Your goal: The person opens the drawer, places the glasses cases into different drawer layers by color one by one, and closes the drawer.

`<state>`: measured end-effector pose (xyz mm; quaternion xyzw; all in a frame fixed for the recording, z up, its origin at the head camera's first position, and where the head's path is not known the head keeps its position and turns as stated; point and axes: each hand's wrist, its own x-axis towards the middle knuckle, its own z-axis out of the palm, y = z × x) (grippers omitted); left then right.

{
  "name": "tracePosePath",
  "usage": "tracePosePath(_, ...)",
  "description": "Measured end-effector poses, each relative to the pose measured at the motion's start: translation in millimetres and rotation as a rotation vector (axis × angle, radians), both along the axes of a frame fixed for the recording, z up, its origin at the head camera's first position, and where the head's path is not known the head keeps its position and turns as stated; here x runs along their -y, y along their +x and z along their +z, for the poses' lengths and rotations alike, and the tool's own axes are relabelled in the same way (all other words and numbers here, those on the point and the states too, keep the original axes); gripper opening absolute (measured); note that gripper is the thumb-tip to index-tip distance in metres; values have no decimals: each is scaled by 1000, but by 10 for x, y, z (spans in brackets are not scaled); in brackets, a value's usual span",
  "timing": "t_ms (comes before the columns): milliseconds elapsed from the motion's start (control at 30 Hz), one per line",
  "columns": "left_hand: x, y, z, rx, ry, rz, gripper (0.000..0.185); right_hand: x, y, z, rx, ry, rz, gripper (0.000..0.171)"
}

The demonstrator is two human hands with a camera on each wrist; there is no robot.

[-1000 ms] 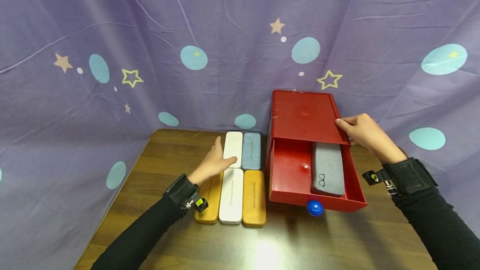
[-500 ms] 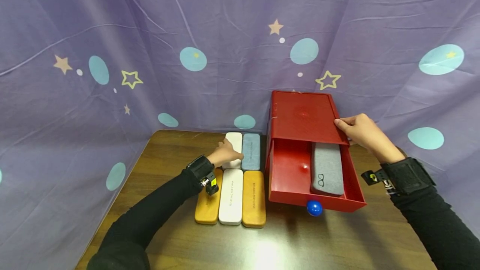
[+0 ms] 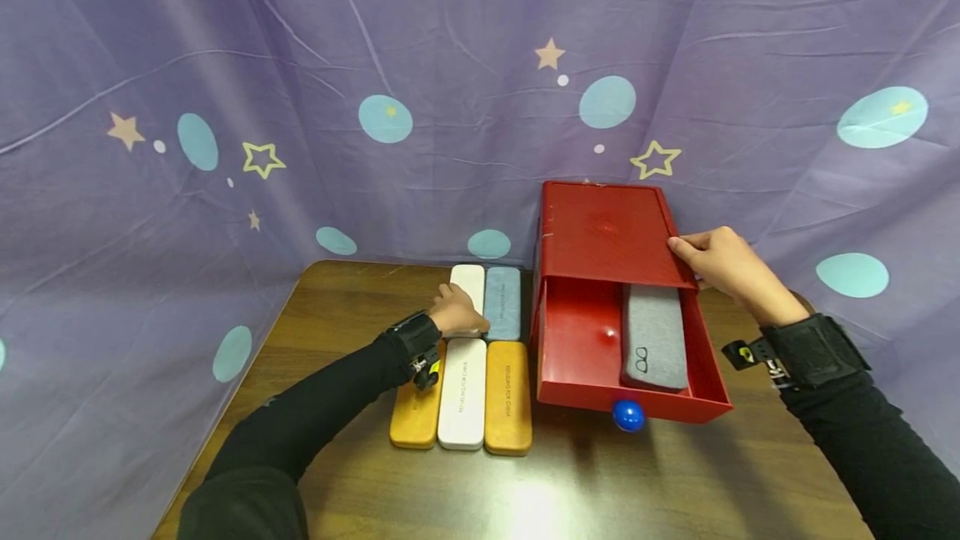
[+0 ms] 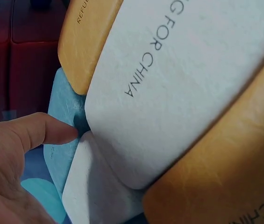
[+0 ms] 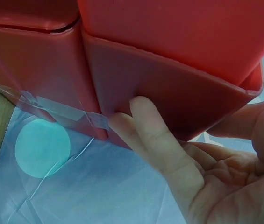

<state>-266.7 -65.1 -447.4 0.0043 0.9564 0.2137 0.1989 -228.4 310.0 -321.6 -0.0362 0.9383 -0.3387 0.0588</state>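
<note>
My left hand (image 3: 456,312) grips the far white glasses case (image 3: 468,275) from above and partly covers it. In the left wrist view its thumb (image 4: 52,129) reaches to the seam beside the blue glasses case (image 4: 62,105); the other fingers are out of that view. My right hand (image 3: 723,265) holds the right edge of the red drawer box (image 3: 607,227), thumb on top, while its fingers (image 5: 150,123) press the side wall. The red drawer (image 3: 581,340) is pulled out, and a grey glasses case (image 3: 655,336) lies along its right side.
Nearer on the wooden table (image 3: 352,482) lie a white glasses case (image 3: 462,394) and yellow ones to its left (image 3: 412,423) and right (image 3: 508,398). A blue knob (image 3: 628,416) sticks out from the drawer front. Behind hangs a purple curtain (image 3: 450,23).
My left hand has moved right and down onto the far white glasses case, its spread fingers drawing in around it. The right hand stays on the box's edge.
</note>
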Motion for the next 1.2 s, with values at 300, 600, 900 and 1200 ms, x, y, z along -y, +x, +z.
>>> tracePosePath(300, 35, -16, 26, 116, 58, -15, 108, -4, 2, 9, -2, 13, 3, 57)
tracePosePath(600, -29, -55, -24, 125, 56, 50, 107, -7, 15, 10, -4, 24, 6, 57)
tracePosePath(900, -37, -60, -22, 134, 69, 80, 103, -13, 17, 3, -2, 16, 6, 57)
tracePosePath(1200, -67, -251, -79, 215, 63, 106, 107, -7, 5, -4, -27, 14, -2, 55)
